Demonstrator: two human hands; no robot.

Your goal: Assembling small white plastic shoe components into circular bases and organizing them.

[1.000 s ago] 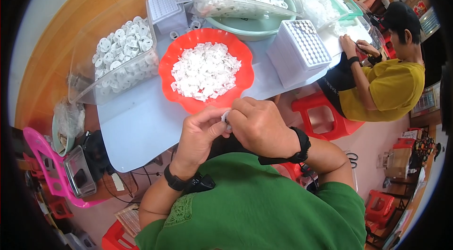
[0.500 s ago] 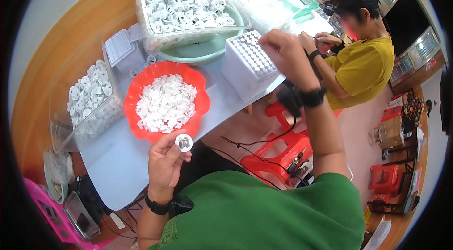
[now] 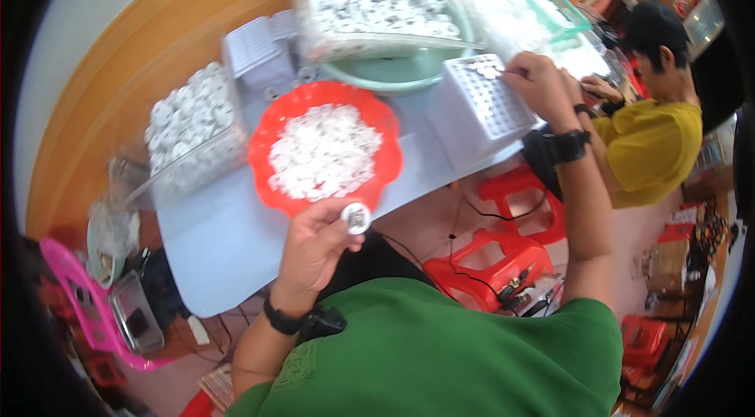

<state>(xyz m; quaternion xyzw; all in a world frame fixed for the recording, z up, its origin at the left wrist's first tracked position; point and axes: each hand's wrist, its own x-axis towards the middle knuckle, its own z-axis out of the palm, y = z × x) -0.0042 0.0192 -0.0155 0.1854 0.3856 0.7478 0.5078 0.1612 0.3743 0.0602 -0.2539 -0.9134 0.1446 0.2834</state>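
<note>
Near the front edge of the table, my left hand (image 3: 309, 253) pinches a small round white plastic piece (image 3: 355, 219) with a dark metallic centre. It is held just below a scalloped red bowl (image 3: 263, 173) heaped with small white plastic parts (image 3: 326, 151). Off to the right, my right hand (image 3: 541, 86) reaches over a white box (image 3: 460, 130) whose top carries rows of small round silvery-white parts (image 3: 491, 98). Its fingers are pinched together at the far right of that top, and what is between them is too blurred to make out.
A clear bin (image 3: 314, 47) of white round parts sits over a pale green basin (image 3: 370, 79). Another clear bin (image 3: 200, 151) of parts stands left, by white racks (image 3: 255, 55). A person in yellow (image 3: 657, 145) works at right; red stools (image 3: 491, 260) stand below the table.
The whole view has swung, so things sit further right. My right hand has come down onto the parts on the white box. My left hand still holds the round piece.
</note>
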